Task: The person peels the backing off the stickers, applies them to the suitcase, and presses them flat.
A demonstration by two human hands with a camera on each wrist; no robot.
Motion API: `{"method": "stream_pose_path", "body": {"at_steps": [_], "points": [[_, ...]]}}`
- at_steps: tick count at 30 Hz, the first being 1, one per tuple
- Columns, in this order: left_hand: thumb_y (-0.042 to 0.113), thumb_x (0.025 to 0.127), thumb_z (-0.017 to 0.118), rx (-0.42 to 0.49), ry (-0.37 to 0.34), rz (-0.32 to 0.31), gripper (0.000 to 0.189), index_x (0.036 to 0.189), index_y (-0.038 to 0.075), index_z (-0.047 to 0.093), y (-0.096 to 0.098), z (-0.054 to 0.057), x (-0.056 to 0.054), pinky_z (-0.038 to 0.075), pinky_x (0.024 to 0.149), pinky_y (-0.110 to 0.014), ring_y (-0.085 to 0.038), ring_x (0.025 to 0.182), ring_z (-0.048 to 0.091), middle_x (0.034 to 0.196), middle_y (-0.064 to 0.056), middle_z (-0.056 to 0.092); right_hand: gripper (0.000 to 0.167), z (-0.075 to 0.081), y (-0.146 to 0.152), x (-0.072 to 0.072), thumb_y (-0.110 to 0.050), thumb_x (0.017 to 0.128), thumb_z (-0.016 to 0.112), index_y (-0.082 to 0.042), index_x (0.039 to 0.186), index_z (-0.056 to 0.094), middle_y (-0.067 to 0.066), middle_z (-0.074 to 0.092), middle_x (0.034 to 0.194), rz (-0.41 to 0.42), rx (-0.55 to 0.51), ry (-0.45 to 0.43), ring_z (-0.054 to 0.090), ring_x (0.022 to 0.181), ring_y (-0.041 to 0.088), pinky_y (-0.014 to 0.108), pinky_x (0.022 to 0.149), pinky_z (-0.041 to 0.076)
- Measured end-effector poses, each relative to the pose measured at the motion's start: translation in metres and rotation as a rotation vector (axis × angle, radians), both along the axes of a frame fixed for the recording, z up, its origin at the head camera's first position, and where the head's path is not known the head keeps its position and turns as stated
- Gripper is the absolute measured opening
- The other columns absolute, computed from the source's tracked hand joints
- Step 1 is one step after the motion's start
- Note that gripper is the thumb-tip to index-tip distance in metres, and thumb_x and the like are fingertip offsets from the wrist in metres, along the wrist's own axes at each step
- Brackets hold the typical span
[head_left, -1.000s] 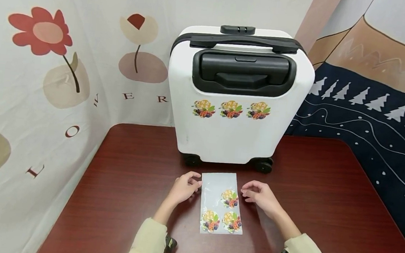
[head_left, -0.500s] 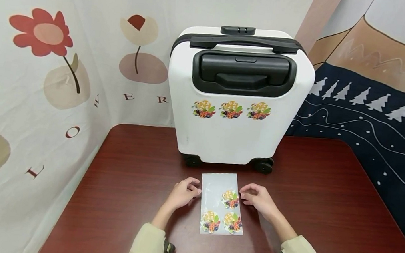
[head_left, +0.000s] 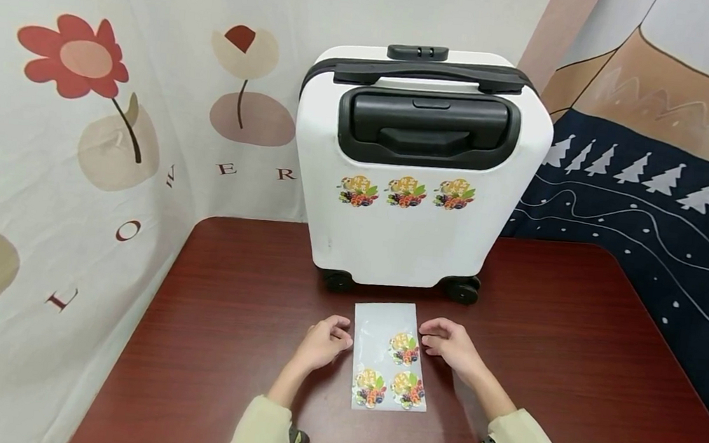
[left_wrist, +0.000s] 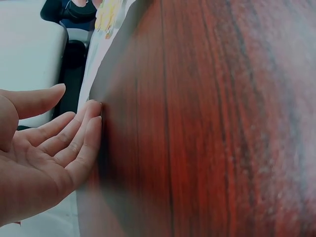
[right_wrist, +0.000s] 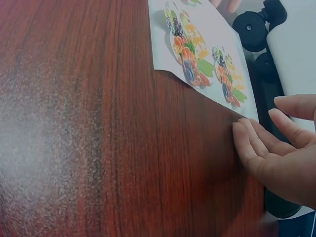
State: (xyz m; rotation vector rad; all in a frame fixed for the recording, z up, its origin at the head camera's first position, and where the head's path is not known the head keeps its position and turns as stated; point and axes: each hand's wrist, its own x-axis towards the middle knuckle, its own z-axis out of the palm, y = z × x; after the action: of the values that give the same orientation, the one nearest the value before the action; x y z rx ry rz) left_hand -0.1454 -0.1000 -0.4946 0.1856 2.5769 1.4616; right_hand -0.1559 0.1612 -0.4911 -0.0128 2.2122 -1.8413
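A sticker sheet (head_left: 375, 330) is positioned flat on the table (head_left: 226, 316), on the near side of the white suitcase (head_left: 403, 247) and between the 2 hands. 3 fruit stickers (head_left: 408, 389) are carried on the sheet: 2 along its near end and 1 farther back on the right. The far left part of the sheet is bare.

The left hand (head_left: 321, 343) is placed at the left edge of the sheet, with the fingers loosely bent and nothing grasped. The right hand (head_left: 452, 346) is placed at the right edge, likewise relaxed and released. Whether the paper is touched by either hand cannot be told.

The suitcase is stood upright on its wheels (head_left: 462, 291). 3 matching stickers (head_left: 405, 192) are fixed in a row across its front, below the black handle recess (head_left: 428, 129). A black carry handle (head_left: 429, 77) is mounted above the recess.

The table is bordered on the left by a flower-printed cloth (head_left: 158, 7) and on the right by a dark blue cloth (head_left: 621, 210) printed with white trees.
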Motion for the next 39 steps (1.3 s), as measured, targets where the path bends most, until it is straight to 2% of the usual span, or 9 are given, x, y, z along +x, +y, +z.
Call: {"method": "stream_pose_path", "body": {"at_steps": [7,16,24,39], "points": [[0.001,0.081,0.062,0.005,0.0,0.0,0.03,0.11,-0.007,0.057,0.002,-0.002,-0.0001,0.047,0.058,-0.024,-0.018,0.073,0.061,0.083,-0.01,0.066,0.021,-0.0012,-0.0008,-0.0015,0.011,0.083,0.051,0.016,0.104,0.052,0.026,0.059,0.102,0.004,-0.012,-0.009,0.059,0.083,0.023,0.035,0.07,0.052],[0.001,0.081,0.061,0.004,0.002,-0.018,0.03,0.11,-0.007,0.057,0.0047,-0.001,-0.0001,0.048,0.061,-0.026,-0.02,0.076,0.062,0.085,-0.01,0.066,0.022,0.005,-0.0034,-0.0001,0.01,0.084,0.052,0.016,0.105,0.051,0.028,0.058,0.104,0.002,0.002,-0.012,0.059,0.086,0.028,0.038,0.072,0.051],[0.0,0.081,0.061,0.012,0.001,-0.023,0.028,0.108,-0.007,0.057,0.0057,-0.001,-0.0004,0.048,0.063,-0.027,-0.021,0.076,0.062,0.084,-0.011,0.066,0.022,-0.0017,-0.0015,-0.0026,0.011,0.083,0.051,0.015,0.106,0.052,0.024,0.06,0.1,-0.014,-0.015,-0.03,0.061,0.083,0.022,0.031,0.07,0.051],[0.002,0.082,0.061,0.01,-0.015,-0.017,0.024,0.105,-0.004,0.059,0.0042,-0.0013,-0.0006,0.048,0.061,-0.026,-0.02,0.076,0.062,0.085,-0.009,0.066,0.024,-0.0042,-0.0004,-0.0041,0.011,0.085,0.049,0.017,0.109,0.048,0.025,0.059,0.099,-0.025,-0.089,-0.051,0.062,0.081,0.021,0.03,0.07,0.052]]}}
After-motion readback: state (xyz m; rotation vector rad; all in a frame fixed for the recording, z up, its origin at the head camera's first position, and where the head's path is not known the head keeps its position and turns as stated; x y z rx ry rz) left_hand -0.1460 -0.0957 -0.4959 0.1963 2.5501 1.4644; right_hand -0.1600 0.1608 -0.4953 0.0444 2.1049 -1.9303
